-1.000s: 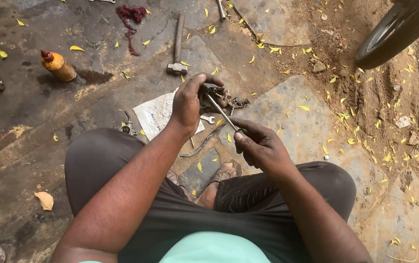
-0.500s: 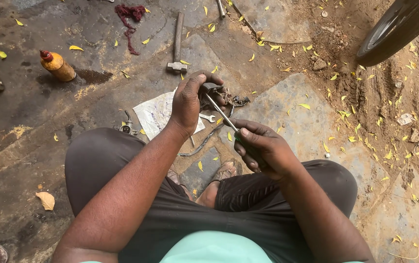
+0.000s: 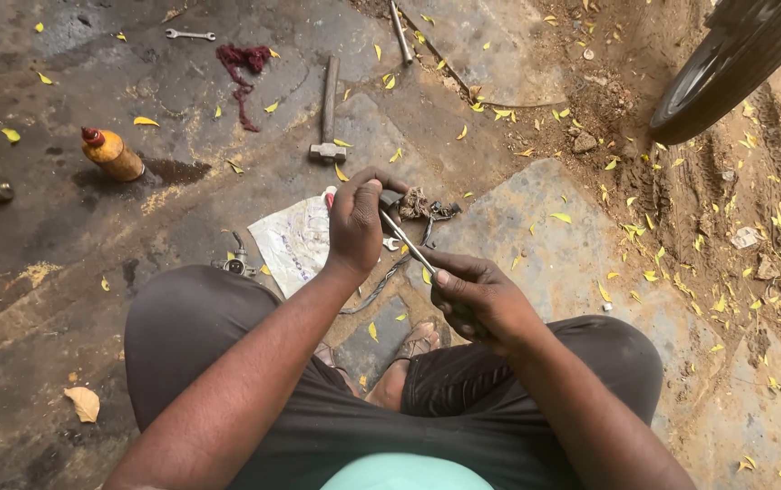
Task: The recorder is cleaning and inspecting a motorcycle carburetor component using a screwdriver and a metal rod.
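Head view, looking down between the knees of a person seated on a concrete floor (image 3: 91, 299). The left hand (image 3: 355, 222) closes its grip around a small dark metal part (image 3: 416, 205), held just above a crumpled white sheet (image 3: 295, 240). The right hand (image 3: 479, 299) pinches the near end of a slender steel tool (image 3: 407, 243), whose far tip meets the part. The tool appears stiff, light and probably greasy, so it is best held low on the shaft. The part looks rigid, irregular and likely slippery, best gripped around its body. A hammer (image 3: 328, 113), an orange bottle (image 3: 111, 153) and a red rag (image 3: 244, 63) lie farther off; a tyre (image 3: 726, 73) is at far right.
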